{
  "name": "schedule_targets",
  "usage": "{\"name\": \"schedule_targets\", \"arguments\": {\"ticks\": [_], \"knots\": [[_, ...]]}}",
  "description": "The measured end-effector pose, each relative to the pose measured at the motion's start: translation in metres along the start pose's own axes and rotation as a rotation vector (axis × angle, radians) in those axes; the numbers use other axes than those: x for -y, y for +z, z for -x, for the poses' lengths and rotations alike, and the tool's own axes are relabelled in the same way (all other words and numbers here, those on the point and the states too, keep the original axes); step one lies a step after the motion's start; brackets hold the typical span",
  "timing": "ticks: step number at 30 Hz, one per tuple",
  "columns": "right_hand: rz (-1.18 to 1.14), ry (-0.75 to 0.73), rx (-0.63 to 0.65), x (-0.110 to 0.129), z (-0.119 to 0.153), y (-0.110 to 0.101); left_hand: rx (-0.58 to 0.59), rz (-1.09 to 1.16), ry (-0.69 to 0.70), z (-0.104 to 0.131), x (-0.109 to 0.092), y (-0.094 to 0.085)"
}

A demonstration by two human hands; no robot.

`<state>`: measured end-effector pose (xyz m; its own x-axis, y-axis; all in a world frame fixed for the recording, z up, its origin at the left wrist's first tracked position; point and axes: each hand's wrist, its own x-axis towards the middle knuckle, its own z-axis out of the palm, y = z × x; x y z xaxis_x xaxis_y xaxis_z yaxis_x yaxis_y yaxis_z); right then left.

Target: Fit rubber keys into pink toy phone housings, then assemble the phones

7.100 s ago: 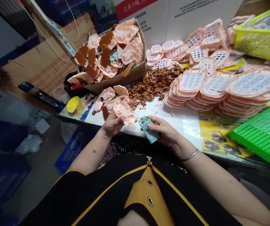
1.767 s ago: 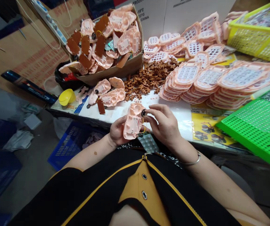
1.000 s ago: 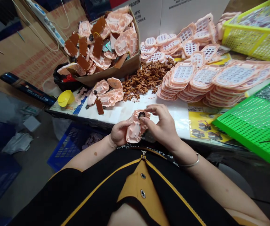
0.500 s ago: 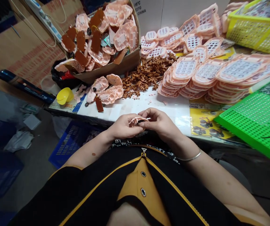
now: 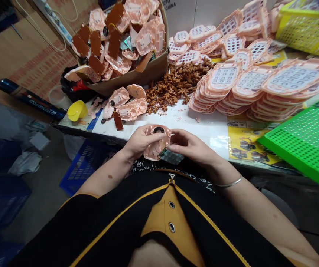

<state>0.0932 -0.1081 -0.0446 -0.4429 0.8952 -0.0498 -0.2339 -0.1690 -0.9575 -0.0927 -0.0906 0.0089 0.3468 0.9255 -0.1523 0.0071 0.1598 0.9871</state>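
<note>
A pink plastic shell half (image 5: 157, 152) is held low in front of my body, its inner side facing up. Inside it are a round black part (image 5: 158, 130) and what looks like a bit of green circuit board at the lower right. My left hand (image 5: 140, 144) grips the shell from the left, thumb laid across its inside. My right hand (image 5: 190, 145) has its thumb and fingertips at the shell's right edge, closed on it. On the table behind lie more pink shell halves (image 5: 131, 109) with a brown board (image 5: 117, 121).
A carton (image 5: 137, 78) heaped with shells and brown boards stands back left, near a yellow cup (image 5: 77, 111). Small brown parts (image 5: 176, 87) are piled mid-table. Stacked pink keypad covers (image 5: 223, 79) stand right, beside a green perforated tray (image 5: 295, 139) and a yellow basket (image 5: 305, 31).
The shell has turned from nearly edge-on to inner side up, so its black part shows. My right hand has shifted to the shell's right edge. The view has moved slightly.
</note>
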Motion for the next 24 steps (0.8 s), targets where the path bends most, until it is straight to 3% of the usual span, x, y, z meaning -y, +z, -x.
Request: {"name": "schedule_targets", "arguments": {"ticks": [2,4,10,15,20,24], "knots": [[0.076,0.062,0.034,-0.006,0.004,-0.006,-0.098,0.105,-0.010,-0.003,0.001,-0.002],[0.107,0.054,-0.025,-0.009,0.007,-0.011,-0.171,0.191,-0.009,-0.006,0.004,-0.003],[0.076,-0.180,-0.304,0.000,0.012,-0.008,-0.211,0.339,-0.089,-0.010,0.022,-0.003],[0.209,-0.252,-0.383,0.011,0.019,0.004,-0.296,0.434,-0.110,-0.013,0.036,0.000],[0.266,-0.296,-0.569,0.013,0.016,0.007,-0.149,0.475,-0.161,-0.012,0.043,0.004],[0.350,-0.377,-0.636,0.016,0.008,0.001,-0.008,0.546,-0.207,-0.008,0.047,0.003]]}}
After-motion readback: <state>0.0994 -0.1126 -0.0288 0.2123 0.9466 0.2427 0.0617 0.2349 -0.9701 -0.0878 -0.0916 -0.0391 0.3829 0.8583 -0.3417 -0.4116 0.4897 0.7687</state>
